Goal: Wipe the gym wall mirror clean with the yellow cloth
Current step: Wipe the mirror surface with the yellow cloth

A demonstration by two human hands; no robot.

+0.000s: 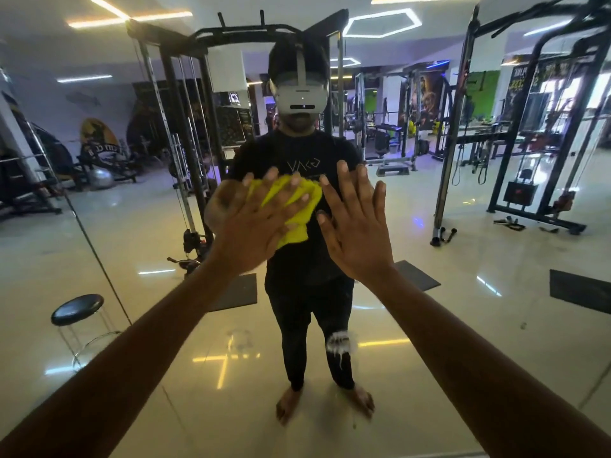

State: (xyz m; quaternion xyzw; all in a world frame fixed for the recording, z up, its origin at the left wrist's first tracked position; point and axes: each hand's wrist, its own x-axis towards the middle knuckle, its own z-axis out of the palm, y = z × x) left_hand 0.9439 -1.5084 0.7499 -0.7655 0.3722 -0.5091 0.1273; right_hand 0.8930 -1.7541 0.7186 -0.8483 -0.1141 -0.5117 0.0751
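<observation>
The person stands close to the wall mirror (496,325), both arms stretched out to the glass at about chest height. The left hand (254,223) lies flat with its fingers spread and straight, pressing the yellow cloth (297,206) against the glass near the middle of the mirror; the cloth is bunched under the palm and sticks out past the fingertips and below the hand. The right hand (353,226) is just beside it, fingers straight and slightly fanned, holding nothing. Whether its palm actually touches the glass I cannot tell.

As for progress, the wiping looks under way but far from finished. Low on the mirror, towards its bottom edge, a white foamy patch (339,342) sits on the glass with thin drips running down from it, and a fainter smeared mark (239,340) shows to its left. Those spots look untouched. The glass around the cloth shows no obvious streaks, though the reflections of the gym machines make it hard to judge. My guess is that the lower part, and probably the sides, remain to be done.
</observation>
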